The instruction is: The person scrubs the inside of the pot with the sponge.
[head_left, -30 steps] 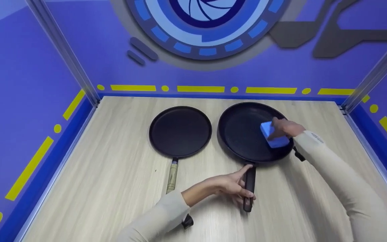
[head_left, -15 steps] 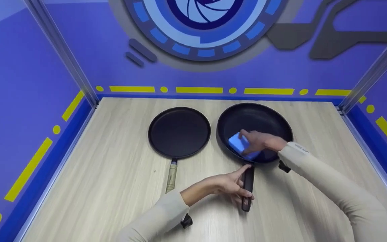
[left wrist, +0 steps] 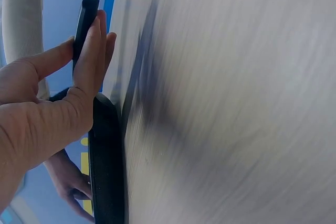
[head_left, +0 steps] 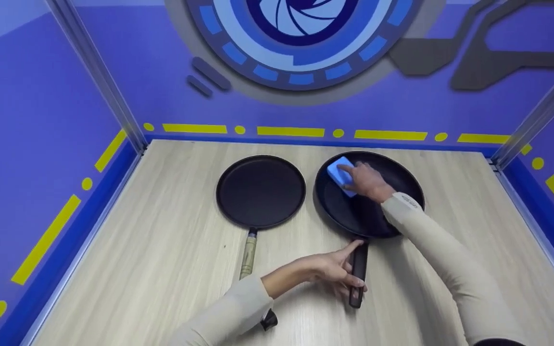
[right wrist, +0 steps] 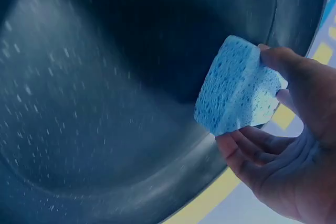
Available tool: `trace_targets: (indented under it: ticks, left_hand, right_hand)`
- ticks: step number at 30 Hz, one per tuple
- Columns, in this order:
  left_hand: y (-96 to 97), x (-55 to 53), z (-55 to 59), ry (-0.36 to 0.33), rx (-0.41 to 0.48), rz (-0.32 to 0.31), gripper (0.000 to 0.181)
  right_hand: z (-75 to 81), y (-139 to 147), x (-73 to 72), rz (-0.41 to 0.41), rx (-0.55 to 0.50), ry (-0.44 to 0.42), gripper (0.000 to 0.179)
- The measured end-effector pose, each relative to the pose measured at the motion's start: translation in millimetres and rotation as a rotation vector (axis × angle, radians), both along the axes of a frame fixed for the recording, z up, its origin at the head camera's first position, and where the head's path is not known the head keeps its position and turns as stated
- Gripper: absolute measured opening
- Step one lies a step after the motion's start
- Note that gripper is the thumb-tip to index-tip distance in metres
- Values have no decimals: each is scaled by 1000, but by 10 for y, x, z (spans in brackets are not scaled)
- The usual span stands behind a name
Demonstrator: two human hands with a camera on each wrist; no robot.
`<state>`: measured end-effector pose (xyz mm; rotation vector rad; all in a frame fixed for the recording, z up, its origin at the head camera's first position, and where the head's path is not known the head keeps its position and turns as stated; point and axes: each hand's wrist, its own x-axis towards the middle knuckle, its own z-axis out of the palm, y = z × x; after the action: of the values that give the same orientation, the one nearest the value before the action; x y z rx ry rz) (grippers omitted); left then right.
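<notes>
A deep black frying pan (head_left: 368,211) sits on the right half of the table. My left hand (head_left: 332,269) grips its black handle (head_left: 359,269), the thumb lying up along it; the left wrist view shows that handle (left wrist: 86,22) between thumb and fingers. Inside the pan, at the far left of its floor, my right hand (head_left: 368,181) holds a blue sponge (head_left: 340,175). Up close in the right wrist view, thumb and fingertips pinch the porous sponge (right wrist: 236,87) by its edges against the dark, speckled pan surface (right wrist: 105,129).
Left of the frying pan lies a flat black crepe pan (head_left: 260,192) with a bamboo-patterned handle (head_left: 248,254), partly covered by my left sleeve. Both rest on a pale wooden table (head_left: 161,230). Blue panels (head_left: 277,110) with yellow marks enclose the back and sides.
My right hand has swept the sponge from the pan's right side to its near left, then up to the far left. The left hand keeps its hold on the handle.
</notes>
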<state>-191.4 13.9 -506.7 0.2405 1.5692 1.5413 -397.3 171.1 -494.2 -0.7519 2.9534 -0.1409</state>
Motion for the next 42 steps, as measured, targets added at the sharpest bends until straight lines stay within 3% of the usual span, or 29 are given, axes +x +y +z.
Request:
trace_targets:
  ticks: [6,12,19,27,32,36,42]
  left_hand:
    - [-4,5,12,4,21,-16,102]
    - [-39,-18,4,0,19,-22,102]
    - [-90,-44,8,8,-2,-12,103]
    - [-40,-36,-7,-6,-7,-23,103]
    - [-34,-37,-3,-1,-17,-31,103]
    - [-33,-28,-3,-6,-13,-21,103]
    - [-26,-16,-6,-14,-11,-17,103]
  right_hand:
    - [53,304,-116,-139,14,-39,66]
    - [187,621,-63,-190,35,-126,65]
    - [369,814,131,-224,65,-337,67]
    - [427,684,434,-252,192,-499,99]
    - [410,478,581,-229,218,-526,100]
    - [396,289,673,-165,210,-515,99]
    - [323,68,701,-25,143,-433,75]
